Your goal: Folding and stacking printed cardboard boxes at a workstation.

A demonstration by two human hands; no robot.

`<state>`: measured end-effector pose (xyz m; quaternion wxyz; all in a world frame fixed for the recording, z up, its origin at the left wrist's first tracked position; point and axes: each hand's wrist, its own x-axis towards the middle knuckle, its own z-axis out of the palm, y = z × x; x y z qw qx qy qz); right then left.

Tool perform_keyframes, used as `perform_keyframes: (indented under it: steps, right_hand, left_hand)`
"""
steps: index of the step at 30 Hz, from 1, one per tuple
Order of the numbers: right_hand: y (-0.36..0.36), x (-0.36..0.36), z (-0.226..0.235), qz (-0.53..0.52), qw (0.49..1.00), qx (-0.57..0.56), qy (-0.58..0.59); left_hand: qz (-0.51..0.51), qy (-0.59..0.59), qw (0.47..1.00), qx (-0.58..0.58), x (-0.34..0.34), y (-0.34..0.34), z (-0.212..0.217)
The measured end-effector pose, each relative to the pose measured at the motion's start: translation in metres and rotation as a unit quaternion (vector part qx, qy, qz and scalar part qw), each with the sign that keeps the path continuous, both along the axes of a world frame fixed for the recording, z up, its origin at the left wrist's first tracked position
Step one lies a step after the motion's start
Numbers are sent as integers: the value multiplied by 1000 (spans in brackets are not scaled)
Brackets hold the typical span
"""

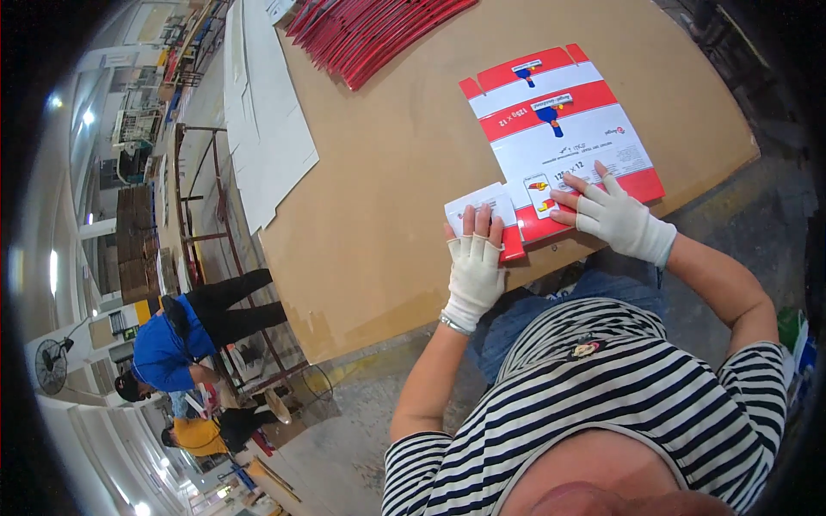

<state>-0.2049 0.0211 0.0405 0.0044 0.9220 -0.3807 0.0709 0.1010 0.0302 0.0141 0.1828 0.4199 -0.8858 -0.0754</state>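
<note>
A red and white printed carton, folded flat, lies on the brown tabletop near its front edge. My left hand, in a white fingerless glove, rests with its fingers stretched out on a smaller red and white flap at the carton's left side. My right hand, gloved the same way, lies with its fingers spread on the carton's near right part. Both hands press from above and grasp nothing. What lies beneath my palms is hidden.
A stack of red-edged flat cartons sits at the table's far side. White cardboard sheets lie along the left edge. Beyond stand a metal rack, a person in blue, a person in yellow and a fan.
</note>
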Motion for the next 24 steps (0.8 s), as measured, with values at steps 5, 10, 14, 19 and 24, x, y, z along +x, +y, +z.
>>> perform_keyframes:
  steps: [5, 10, 14, 19, 24]
  right_hand:
    - [1, 0, -11, 8, 999, -14, -43]
    - [6, 5, -17, 2, 998, -28, -57]
    - [10, 5, -23, -9, 997, -23, -70]
    - [7, 3, -17, -2, 997, 17, -80]
    - [1, -2, -19, 20, 997, 27, -68]
  left_hand:
    - [51, -69, 995, 52, -23, 1, 11]
    - [125, -129, 982, 50, -28, 4, 4]
    - [137, -155, 976, 69, -38, 7, 9]
    - [128, -157, 977, 70, -36, 4, 17]
    - [97, -111, 982, 119, -33, -6, 25]
